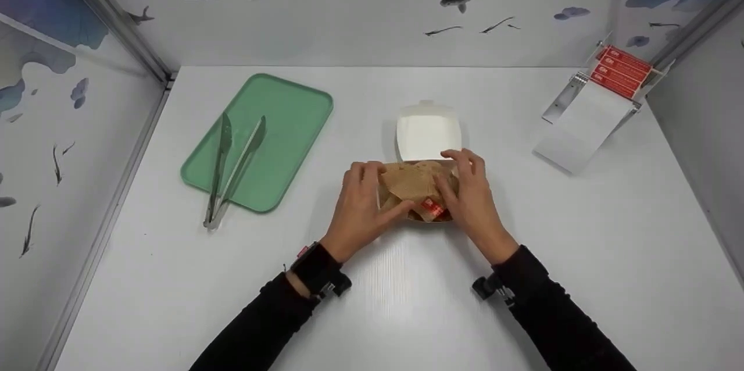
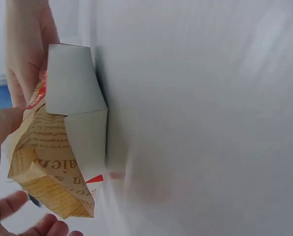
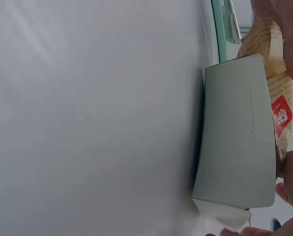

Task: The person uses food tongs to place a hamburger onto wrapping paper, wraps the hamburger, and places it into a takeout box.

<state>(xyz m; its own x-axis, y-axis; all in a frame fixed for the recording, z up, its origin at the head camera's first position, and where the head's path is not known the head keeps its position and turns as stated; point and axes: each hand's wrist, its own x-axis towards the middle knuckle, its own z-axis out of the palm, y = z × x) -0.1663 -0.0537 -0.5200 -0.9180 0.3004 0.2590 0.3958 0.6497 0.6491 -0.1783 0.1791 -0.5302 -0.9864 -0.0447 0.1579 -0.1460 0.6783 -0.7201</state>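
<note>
A package wrapped in brown printed paper (image 1: 414, 182) with a red label sits in an open white clamshell box (image 1: 429, 132). Its paper end sticks out past the box's left side in the left wrist view. At that end, my left hand (image 1: 361, 208) holds the wrapped package, thumb across its front and fingers toward the back. My right hand (image 1: 474, 205) lies over the box's right side, its thumb touching the paper near the label (image 3: 282, 115) while the other fingers stretch toward the lid's hinge. Both palms are partly hidden.
To the left, metal tongs (image 1: 215, 208) lie across a green tray (image 1: 290, 103), their handle end over its front edge. A holder with red-and-white folded cartons (image 1: 621, 71) stands at the back right. Printed wall panels (image 1: 360, 28) enclose the white table (image 1: 383, 313).
</note>
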